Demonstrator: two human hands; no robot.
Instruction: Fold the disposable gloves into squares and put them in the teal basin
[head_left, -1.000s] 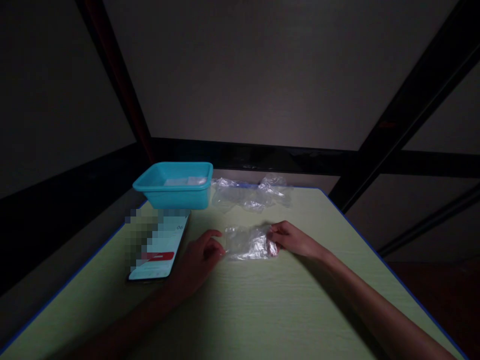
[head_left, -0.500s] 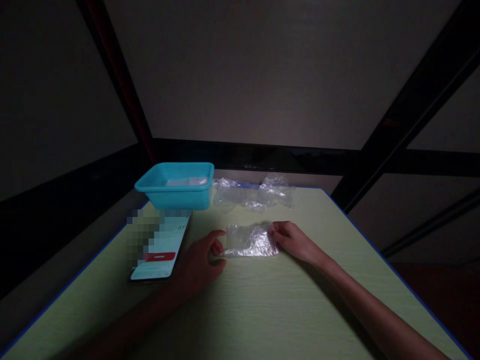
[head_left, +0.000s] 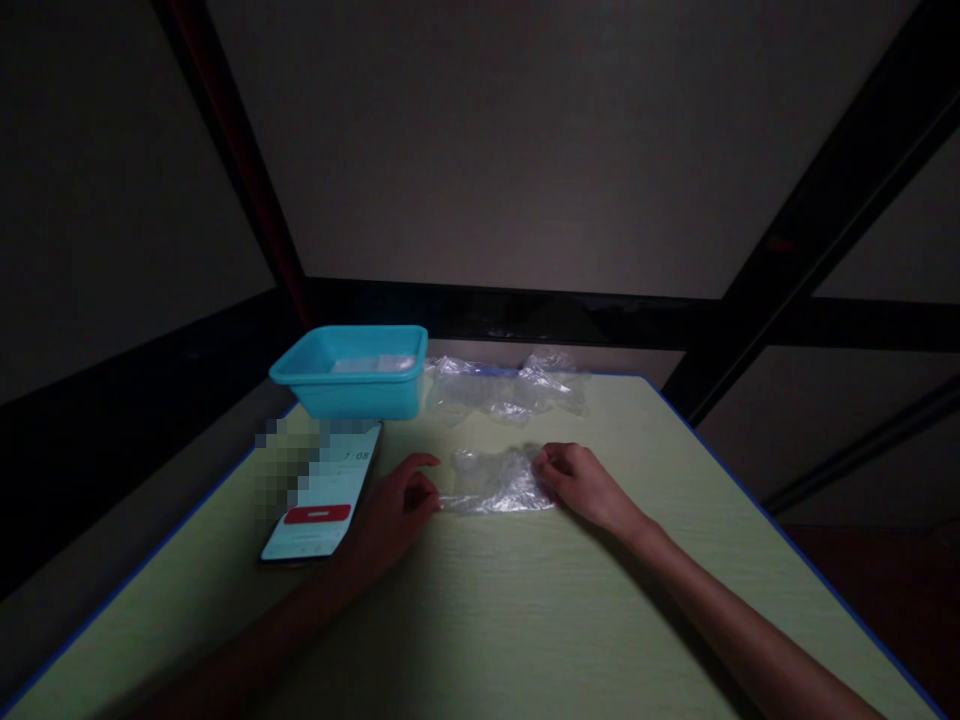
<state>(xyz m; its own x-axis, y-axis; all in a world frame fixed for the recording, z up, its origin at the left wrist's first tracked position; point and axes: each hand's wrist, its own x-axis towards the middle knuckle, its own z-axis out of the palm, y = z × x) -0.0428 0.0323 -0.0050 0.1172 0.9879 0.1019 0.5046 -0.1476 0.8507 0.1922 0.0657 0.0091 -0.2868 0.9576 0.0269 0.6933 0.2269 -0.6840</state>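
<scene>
While a clear plastic bag (head_left: 495,482) lies flat on the table (head_left: 525,620), it is held at both ends: the step in hand is judged to be the smoothing or stretching of the bag between the two hands. The left hand (head_left: 397,505) is seen at 9 o'clock of the bag, its thumb and forefinger closed on the near-left corner and the other fingers curled. The right hand (head_left: 581,480) is seen at 3 o'clock, with bunched fingers (head_left: 551,465) pressed onto the bag's right end; whether the film is pinched or only pinned there cannot be told in the dim light. A next move would call for even tension from both sides, since the thin film is judged to crumple easily. A phone (head_left: 322,500) lies at 9 o'clock of the left hand, a teal tub (head_left: 349,372) at 11 o'clock of the bag, and loose plastic (head_left: 506,388) at 12 o'clock.
</scene>
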